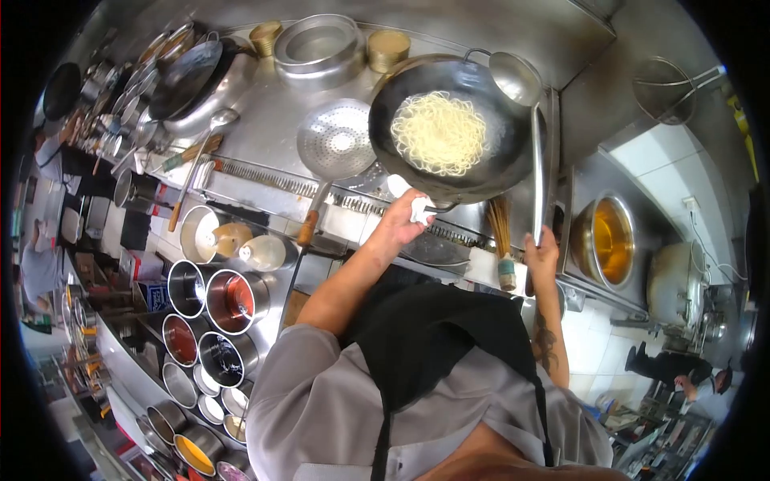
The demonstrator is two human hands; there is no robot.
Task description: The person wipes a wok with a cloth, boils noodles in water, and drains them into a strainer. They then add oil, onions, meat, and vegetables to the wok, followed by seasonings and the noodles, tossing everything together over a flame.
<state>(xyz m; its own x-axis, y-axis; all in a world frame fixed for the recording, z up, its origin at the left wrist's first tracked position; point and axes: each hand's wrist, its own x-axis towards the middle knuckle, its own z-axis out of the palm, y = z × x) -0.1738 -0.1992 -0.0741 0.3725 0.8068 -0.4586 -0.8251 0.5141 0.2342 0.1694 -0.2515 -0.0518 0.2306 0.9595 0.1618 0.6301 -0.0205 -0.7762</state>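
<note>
The cook's got a loose grey shirt (309,401) on, its short, wide sleeves (309,351) creased into soft folds, with a paler strip (345,471) low on the front. Over it goes a black apron (449,321), dark straps (383,437) running across the grey. There's dark tattooing (547,341) on the right forearm.

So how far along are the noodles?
Done, it seems: the noodles are in the wok, heaped together. In hand: the left hand grips the wok handle with a white cloth; the right hand holds the ladle at the rim. Likely left: seasoning, as they look pale, then dishing up.
</note>
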